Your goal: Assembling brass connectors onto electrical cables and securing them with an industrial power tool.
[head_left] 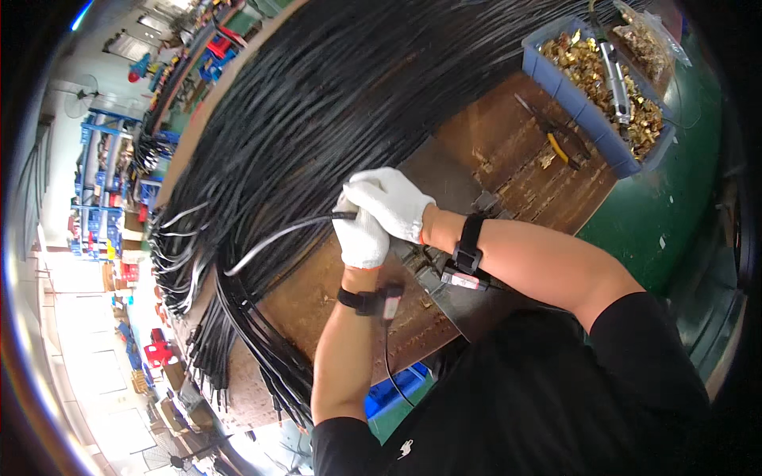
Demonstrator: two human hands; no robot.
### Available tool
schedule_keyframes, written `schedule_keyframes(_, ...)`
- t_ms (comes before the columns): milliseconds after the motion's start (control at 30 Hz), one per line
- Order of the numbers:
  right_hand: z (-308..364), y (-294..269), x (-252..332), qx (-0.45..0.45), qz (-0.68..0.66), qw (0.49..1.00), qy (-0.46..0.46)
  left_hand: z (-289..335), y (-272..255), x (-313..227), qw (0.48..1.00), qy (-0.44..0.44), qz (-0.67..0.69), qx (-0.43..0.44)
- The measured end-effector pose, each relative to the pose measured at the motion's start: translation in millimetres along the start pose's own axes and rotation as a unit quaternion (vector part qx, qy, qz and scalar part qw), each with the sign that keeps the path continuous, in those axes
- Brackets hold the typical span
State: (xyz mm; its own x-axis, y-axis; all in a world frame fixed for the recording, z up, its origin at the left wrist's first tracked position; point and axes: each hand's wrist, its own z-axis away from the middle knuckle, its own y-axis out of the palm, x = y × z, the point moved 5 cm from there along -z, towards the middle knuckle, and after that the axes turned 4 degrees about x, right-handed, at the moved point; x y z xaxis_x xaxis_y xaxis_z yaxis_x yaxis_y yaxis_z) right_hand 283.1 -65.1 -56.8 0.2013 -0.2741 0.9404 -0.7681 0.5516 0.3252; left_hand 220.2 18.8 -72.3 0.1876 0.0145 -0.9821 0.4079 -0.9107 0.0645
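In the head view, both hands wear white knit gloves and meet over the middle of the brown worktable (305, 308). The left hand (362, 239) is closed, with the end of a single cable (300, 225) appearing to be gripped in it; the right hand (390, 200) is curled against the left from the far side, and its fingers hide whether it also grips the cable. The cable leaves the gloves to the left, black at first and then pale, toward the bundle.

As for progress, this cable is in hand, and its hidden tip does not show whether it is finished. A broad mass of black cables (333, 103) covers the far and left table; several have pale ends at the left edge. Another black bundle (252, 333) bends toward the near edge. Judging by these amounts, much handling may remain, though finished and unfinished cables cannot be told apart.

At the far right, a blue bin (567, 119) holds many brass-coloured pieces (567, 55), with a silver tool (614, 83) lying over them. Yellow-handled pliers (553, 141) lie nearby, untouched.
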Motion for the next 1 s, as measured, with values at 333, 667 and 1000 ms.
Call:
schedule_keyframes(333,29,-33,10,-0.131,-0.116,0.981,0.087,40,0,-46,0.984,-0.049,-0.071,-0.158)
schedule_keyframes(667,138,44,98,0.094,0.331,0.922,-0.176,116,22,-77,0.879,-0.168,0.426,-0.131)
schedule_keyframes(1000,144,69,97,0.083,0.384,0.889,-0.236,131,23,-57,0.859,-0.196,0.454,-0.131)
